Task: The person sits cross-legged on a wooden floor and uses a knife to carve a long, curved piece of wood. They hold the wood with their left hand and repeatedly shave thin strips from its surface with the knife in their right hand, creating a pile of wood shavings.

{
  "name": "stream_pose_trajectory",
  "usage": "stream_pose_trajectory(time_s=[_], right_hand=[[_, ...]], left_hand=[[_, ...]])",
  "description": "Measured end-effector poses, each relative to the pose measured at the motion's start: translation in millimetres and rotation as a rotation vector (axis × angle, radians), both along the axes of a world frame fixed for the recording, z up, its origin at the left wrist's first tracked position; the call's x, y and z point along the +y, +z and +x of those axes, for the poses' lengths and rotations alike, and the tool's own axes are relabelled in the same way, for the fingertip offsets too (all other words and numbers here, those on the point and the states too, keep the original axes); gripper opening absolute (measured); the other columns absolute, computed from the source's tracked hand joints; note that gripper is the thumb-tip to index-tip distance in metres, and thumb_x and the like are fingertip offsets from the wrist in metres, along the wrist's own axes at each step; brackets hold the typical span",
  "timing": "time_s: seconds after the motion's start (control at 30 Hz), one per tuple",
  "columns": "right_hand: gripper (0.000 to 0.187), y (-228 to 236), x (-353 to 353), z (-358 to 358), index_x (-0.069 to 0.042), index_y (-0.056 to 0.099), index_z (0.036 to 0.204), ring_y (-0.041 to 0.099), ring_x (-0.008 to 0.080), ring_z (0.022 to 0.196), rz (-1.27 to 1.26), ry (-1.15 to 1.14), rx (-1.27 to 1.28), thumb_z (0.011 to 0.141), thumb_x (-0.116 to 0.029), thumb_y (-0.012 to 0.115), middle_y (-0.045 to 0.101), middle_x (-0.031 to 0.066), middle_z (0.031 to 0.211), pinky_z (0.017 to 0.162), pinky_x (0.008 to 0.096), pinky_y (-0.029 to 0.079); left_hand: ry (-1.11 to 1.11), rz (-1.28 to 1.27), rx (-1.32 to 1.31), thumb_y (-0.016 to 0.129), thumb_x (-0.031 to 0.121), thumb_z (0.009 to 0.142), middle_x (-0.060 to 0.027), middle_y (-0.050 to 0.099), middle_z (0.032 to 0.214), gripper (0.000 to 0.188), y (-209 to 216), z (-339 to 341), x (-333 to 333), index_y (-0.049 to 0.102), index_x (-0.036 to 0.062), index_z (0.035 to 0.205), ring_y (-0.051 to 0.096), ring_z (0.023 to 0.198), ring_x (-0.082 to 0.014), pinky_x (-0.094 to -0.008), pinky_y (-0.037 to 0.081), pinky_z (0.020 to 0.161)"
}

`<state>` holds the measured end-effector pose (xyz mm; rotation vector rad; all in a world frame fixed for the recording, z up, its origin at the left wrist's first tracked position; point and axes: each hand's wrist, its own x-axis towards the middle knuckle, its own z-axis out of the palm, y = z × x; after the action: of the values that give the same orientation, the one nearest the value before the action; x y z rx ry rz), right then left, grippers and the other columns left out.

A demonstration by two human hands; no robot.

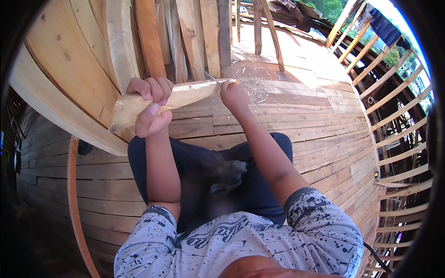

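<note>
My left hand [152, 105] is closed around a pale, thick length of wood [187, 94] near its broad left end, thumb toward me and fingers over the top. The wood slants across in front of my knees, narrowing to the right, with a rough cut upper edge. At its narrow right end, my right hand [234, 96] is a fist around a knife. The knife's thin blade [212, 77] points up and left along the wood's far edge; the fist hides most of the handle.
Curved planks and upright timbers [153, 37] stand close by on the left and ahead. Wood shavings [257, 92] litter the plank floor [315, 120] beyond my right hand. A slatted railing [394, 111] with a dark cloth [384, 28] runs along the right. A curved strip [74, 199] rises at left.
</note>
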<state>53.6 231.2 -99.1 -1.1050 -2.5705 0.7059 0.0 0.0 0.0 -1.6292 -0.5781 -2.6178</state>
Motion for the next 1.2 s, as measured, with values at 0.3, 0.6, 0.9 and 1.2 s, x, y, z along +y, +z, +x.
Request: stream_pose_trajectory(time_s=[0.3, 0.6, 0.9, 1.2], right_hand=[[0.061, -4.9, 5.9, 17.2, 0.005, 0.067, 0.086, 0.064, 0.0497, 0.094, -0.11, 0.154, 0.053, 0.103, -0.042, 0.032, 0.066, 0.0337, 0.092, 0.087, 0.0556, 0.049], [0.06, -54.9, 57.2, 24.5, 0.006, 0.064, 0.085, 0.062, 0.0507, 0.083, -0.078, 0.093, 0.148, 0.105, -0.042, 0.034, 0.061, 0.0347, 0.083, 0.074, 0.0554, 0.046], [0.057, -12.5, 14.0, 25.6, 0.005, 0.063, 0.076, 0.061, 0.0476, 0.073, -0.255, 0.317, 0.281, 0.103, -0.04, 0.04, 0.061, 0.0299, 0.072, 0.071, 0.0539, 0.046], [0.056, -45.7, 66.7, 28.4, 0.003, 0.069, 0.083, 0.066, 0.0459, 0.087, -0.153, 0.119, 0.061, 0.101, -0.043, 0.041, 0.067, 0.0295, 0.083, 0.081, 0.0532, 0.05]], left_hand=[[-0.02, -0.041, 0.082, 0.054, 0.01, 0.066, 0.0002, 0.039, 0.066, 0.027, 9.5, 13.3, 9.8, 0.043, 0.0126, 0.09, 0.038, 0.059, -0.0129, -0.032, 0.03, 0.064], [-0.055, -0.001, 0.08, 0.057, 0.008, 0.067, 0.0006, 0.039, 0.065, 0.027, 8.3, 9.4, 16.3, 0.041, 0.0122, 0.089, 0.037, 0.058, -0.0126, -0.0312, 0.03, 0.061], [0.075, -0.048, 0.077, 0.056, 0.012, 0.067, 0.0038, 0.039, 0.064, 0.027, 8.8, 11.8, 22.8, 0.043, 0.0177, 0.09, 0.038, 0.057, -0.0109, -0.0301, 0.03, 0.063], [-0.037, -0.064, 0.174, 0.06, 0.007, 0.066, 0.0037, 0.041, 0.061, 0.028, 9.7, 7.6, 24.1, 0.043, 0.016, 0.086, 0.038, 0.053, -0.0114, -0.0288, 0.032, 0.058]])
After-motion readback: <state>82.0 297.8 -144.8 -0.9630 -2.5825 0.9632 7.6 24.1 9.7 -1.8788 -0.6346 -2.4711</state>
